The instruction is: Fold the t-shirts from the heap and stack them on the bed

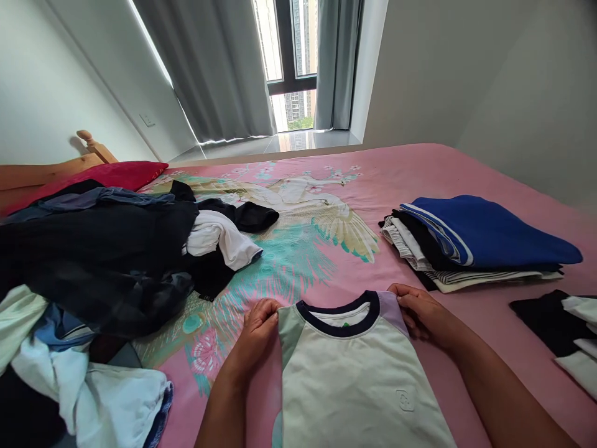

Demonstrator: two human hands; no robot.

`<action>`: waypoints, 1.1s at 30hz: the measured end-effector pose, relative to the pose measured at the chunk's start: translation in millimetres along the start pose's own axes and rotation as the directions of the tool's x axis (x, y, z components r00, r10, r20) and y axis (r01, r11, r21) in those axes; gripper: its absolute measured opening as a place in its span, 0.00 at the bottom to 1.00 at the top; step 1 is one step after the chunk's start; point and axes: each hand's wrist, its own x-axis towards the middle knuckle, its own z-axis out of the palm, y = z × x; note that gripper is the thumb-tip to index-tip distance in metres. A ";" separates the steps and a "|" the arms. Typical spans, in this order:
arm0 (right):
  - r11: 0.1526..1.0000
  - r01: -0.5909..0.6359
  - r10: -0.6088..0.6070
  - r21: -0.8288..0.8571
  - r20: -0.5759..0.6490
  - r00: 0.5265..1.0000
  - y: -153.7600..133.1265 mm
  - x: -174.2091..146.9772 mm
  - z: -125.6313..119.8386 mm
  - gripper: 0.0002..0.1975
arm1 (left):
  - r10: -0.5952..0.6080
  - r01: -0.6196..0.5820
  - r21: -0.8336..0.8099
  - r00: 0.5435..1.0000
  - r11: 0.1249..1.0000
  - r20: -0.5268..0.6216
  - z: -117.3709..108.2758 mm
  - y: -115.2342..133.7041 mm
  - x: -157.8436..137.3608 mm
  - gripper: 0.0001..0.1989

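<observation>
A dark-framed glass window (292,82) is flanked by grey fabric curtains (219,68); a red fabric pillow (140,175) is set by a brown wooden headboard (21,177); a white rectangular outlet plate (147,120) is wall-mounted.

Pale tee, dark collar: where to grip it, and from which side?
Probably the tee by its green sleeve and purple sleeve, coming in from the outer sides. It is spread out with the dark collar away from the person, leaving a sleeve to either side. The left hand pinches the green one, the right hand the purple one.
</observation>
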 end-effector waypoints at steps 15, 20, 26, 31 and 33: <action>0.992 0.075 -0.084 -0.100 -0.089 0.993 -3.8 0.9 5.1 0.09 | 0.061 -0.061 -0.034 0.998 0.998 0.014 -1.4 -5.6 2.6 0.11; 0.982 0.107 -0.121 -0.154 -0.087 0.989 0.1 2.9 3.1 0.08 | 0.031 -0.029 -0.069 0.999 0.997 0.032 -1.7 -6.7 2.3 0.07; 0.999 0.046 -0.047 0.012 0.062 0.997 5.0 3.9 -4.4 0.07 | -0.015 0.038 -0.186 0.992 0.982 0.122 -2.5 -2.0 1.1 0.05; 0.998 -0.051 0.043 0.030 0.238 0.970 -3.1 9.9 -12.4 0.05 | -0.157 0.296 -0.318 0.904 0.901 0.397 -14.1 -2.1 9.8 0.08; 0.995 -0.103 0.097 -0.001 0.340 0.935 -7.9 14.5 -16.7 0.06 | -0.169 0.333 -0.281 0.861 0.900 0.480 -23.2 0.5 15.5 0.09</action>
